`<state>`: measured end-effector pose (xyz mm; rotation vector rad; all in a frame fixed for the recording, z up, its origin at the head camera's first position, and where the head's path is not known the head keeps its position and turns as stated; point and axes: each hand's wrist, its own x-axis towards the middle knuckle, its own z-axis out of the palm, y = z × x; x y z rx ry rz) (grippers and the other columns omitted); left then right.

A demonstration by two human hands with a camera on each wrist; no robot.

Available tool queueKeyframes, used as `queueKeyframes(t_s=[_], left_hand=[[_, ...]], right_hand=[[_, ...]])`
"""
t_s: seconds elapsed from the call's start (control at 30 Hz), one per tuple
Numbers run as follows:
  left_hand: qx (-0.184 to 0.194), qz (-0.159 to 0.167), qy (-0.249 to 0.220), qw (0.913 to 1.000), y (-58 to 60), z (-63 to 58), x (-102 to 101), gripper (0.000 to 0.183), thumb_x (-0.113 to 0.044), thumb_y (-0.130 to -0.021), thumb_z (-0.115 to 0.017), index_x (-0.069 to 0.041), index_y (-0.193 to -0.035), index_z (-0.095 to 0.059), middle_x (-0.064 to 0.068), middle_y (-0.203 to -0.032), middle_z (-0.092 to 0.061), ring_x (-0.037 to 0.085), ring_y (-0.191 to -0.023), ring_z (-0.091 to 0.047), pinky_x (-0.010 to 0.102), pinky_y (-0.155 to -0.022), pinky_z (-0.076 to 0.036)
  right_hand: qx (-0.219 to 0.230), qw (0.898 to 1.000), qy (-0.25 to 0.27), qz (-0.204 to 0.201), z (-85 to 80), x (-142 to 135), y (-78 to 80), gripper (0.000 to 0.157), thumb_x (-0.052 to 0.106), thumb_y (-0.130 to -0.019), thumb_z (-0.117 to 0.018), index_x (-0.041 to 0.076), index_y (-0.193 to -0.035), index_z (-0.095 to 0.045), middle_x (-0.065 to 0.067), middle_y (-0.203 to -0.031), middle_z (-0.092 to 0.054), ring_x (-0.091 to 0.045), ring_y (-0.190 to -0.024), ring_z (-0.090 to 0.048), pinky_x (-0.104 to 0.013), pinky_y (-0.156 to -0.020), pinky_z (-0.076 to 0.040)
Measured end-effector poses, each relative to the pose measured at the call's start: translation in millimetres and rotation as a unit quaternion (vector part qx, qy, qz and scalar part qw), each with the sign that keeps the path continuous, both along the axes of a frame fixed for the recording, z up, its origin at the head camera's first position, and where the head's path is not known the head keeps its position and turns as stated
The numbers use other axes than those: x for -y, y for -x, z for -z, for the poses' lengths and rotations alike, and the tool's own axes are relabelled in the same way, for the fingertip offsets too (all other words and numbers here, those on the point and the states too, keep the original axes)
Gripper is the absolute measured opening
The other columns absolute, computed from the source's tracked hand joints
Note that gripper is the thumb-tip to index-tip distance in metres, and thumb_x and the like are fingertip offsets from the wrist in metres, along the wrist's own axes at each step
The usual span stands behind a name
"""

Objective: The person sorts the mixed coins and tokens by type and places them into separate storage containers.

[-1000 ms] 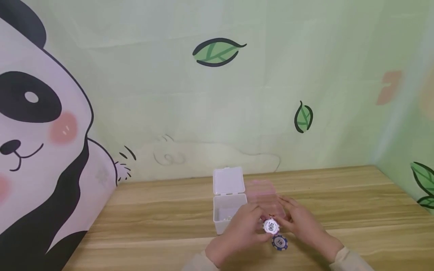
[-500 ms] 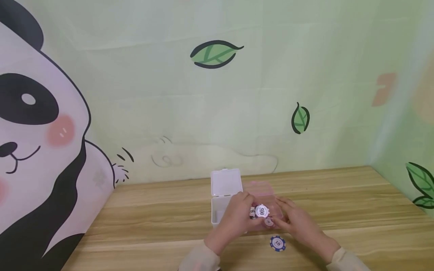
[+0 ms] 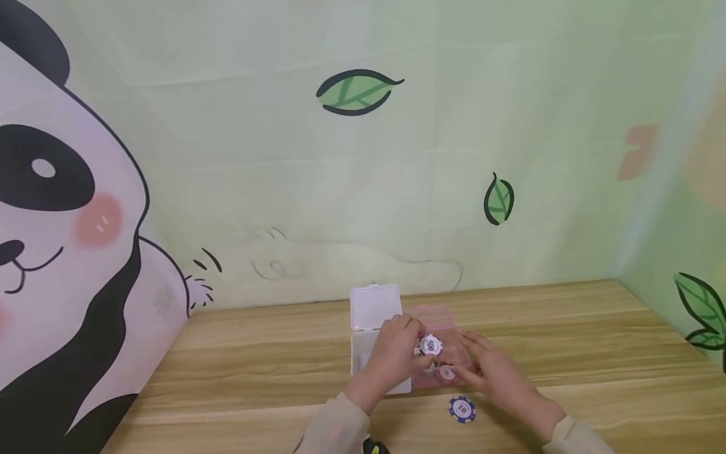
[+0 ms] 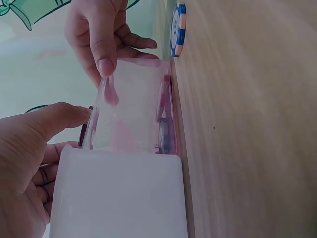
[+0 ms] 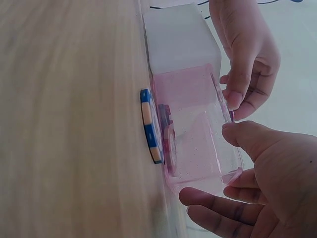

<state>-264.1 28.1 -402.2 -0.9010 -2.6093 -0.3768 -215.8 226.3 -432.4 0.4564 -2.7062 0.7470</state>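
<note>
My left hand pinches poker chips over the opening of a clear pink plastic box. A white chip marked 500 faces up beside its thumb, with part of another chip showing next to it. My right hand grips the right end of the pink box, thumb at the rim and some fingers spread lower. Inside, a pink-edged chip and a dark-edged chip show through the wall. A blue and white chip marked 10 lies on the table in front of the box.
A white box with its lid raised stands against the pink box's left side; my left hand and forearm partly cover it. The pink box's lid is folded back. Behind the wooden table hangs a printed cloth.
My left hand has lifted its chips up and left from beside the blue chip to over the pink box. The right hand stays at the box's right end.
</note>
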Motion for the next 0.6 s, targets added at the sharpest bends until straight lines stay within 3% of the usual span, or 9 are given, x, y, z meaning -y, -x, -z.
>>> queueKeyframes(t_s=[0.27, 0.6], left_hand=[[0.001, 0.010, -0.003, 0.9999, 4.7, 4.2, 1.2, 0.032, -0.033, -0.078, -0.077, -0.013, -0.099, -0.064, -0.005, -0.087, -0.057, 0.010, -0.081, -0.048, 0.022, -0.074, -0.039], [-0.031, 0.021, -0.021, 0.9991, -0.9, 4.1, 6.3, 0.033, -0.033, -0.079, -0.077, -0.013, -0.101, -0.064, -0.003, -0.095, -0.061, 0.013, -0.087, -0.052, 0.025, -0.077, -0.041]], right_hand=[[0.004, 1.000, -0.007, 0.003, -1.1, 0.4, -0.4, 0.061, 0.025, -0.086, -0.070, -0.008, -0.133, -0.049, -0.023, -0.139, -0.050, 0.007, -0.060, -0.043, -0.017, -0.058, -0.046], [0.000, 1.000, 0.004, 0.000, 0.4, 1.6, 1.3, 0.061, 0.024, -0.086, -0.071, -0.007, -0.133, -0.049, -0.022, -0.137, -0.052, 0.007, -0.058, -0.042, -0.016, -0.054, -0.043]])
